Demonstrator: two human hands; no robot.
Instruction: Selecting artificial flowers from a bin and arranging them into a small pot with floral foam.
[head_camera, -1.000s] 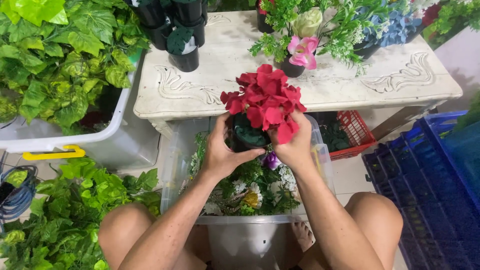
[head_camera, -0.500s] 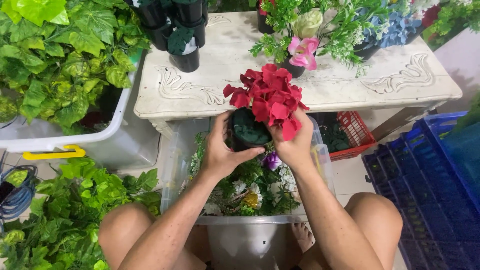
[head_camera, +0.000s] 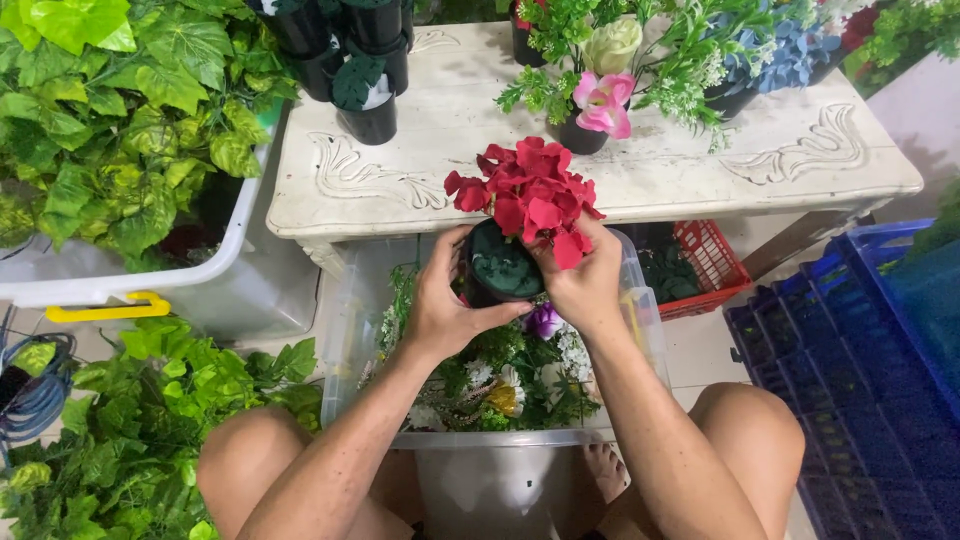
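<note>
Pot (head_camera: 497, 268), black, with green foam showing at its mouth and red flowers (head_camera: 530, 192) at its 1 o'clock, is held above clear bin (head_camera: 640, 300). Left hand (head_camera: 443, 305) grasps pot from 8 o'clock; right hand (head_camera: 585, 285) clasps it from 3 o'clock, fingers at the flower stems. White table (head_camera: 680, 165) lies at 12 o'clock; blue crate (head_camera: 850, 400) at 4 o'clock.

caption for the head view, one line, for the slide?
Both hands, left hand and right hand, hold a black pot of red flowers over a clear bin.
</note>
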